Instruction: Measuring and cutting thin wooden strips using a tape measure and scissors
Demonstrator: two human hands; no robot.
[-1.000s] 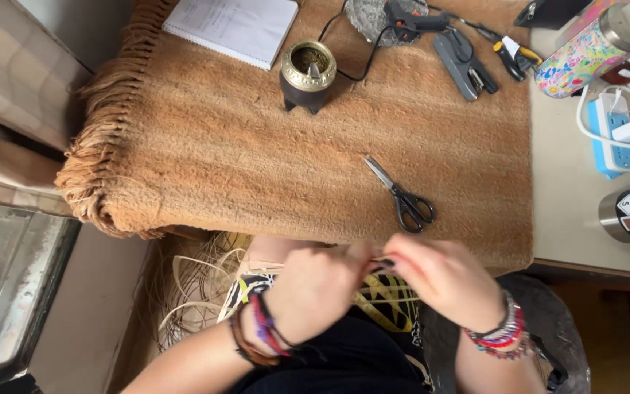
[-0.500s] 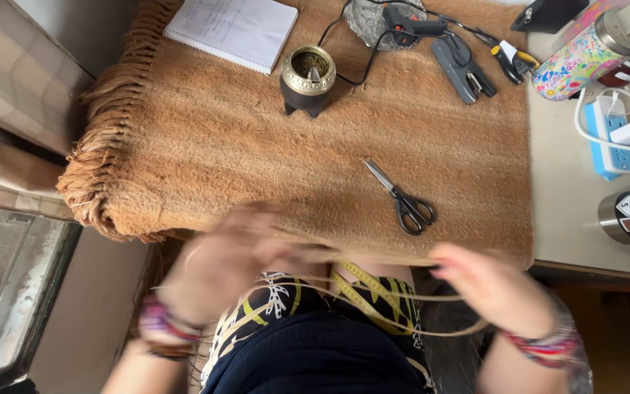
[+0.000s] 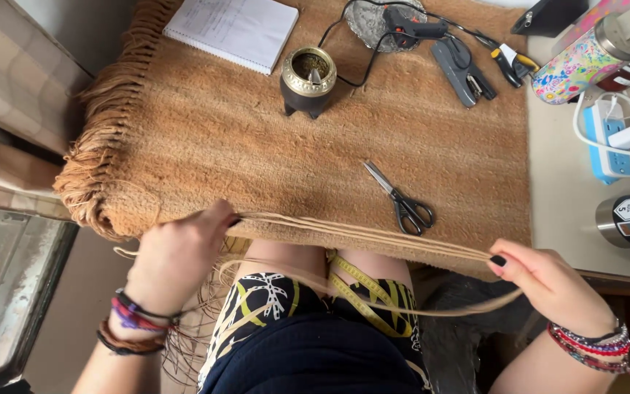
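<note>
Since a moment ago both hands are wide apart: my left hand [image 3: 176, 255] and right hand [image 3: 548, 281] pinch the straw strands [image 3: 359, 235] in closed fingers, keeping them taut along the fringed mat [image 3: 257, 146] edge, near the scissors [image 3: 401, 201].

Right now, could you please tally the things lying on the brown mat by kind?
Notebook: 1
Brass pot: 1
Scissors: 1
Glue gun: 1
Grey stapler-like tool: 1
Total: 5
</note>
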